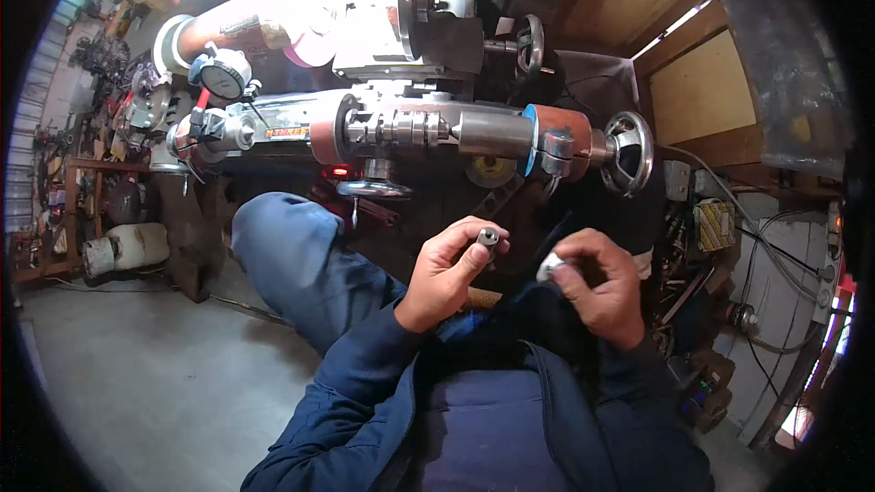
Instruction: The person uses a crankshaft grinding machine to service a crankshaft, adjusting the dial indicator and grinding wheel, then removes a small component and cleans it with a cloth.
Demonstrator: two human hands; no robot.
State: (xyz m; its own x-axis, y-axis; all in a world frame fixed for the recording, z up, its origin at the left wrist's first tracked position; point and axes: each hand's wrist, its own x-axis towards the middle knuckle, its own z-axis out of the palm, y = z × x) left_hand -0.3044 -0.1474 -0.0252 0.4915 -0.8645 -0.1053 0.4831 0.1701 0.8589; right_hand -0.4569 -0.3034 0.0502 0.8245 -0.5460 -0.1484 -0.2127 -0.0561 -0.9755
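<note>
My left hand (441, 271) is closed around a small grey metal cylinder (488, 237), held upright with a round hole showing in its top end. To its right, my right hand (599, 284) pinches a crumpled whitish piece (550, 266), perhaps cloth or paper; the fingers partly cover it. The two hands are apart, above my lap. Beyond them stands a metalworking machine, where a stepped steel shaft (401, 128) sits between a red-brown collar and a tailstock (558, 138). Neither hand touches the machine.
Handwheels (629, 154) (374, 189) project from the machine toward me. A dial gauge (225, 73) is mounted at its left. Tools and a yellow box (715, 224) crowd the right side, with cables hanging there. A pale cylinder (128, 249) lies on the left.
</note>
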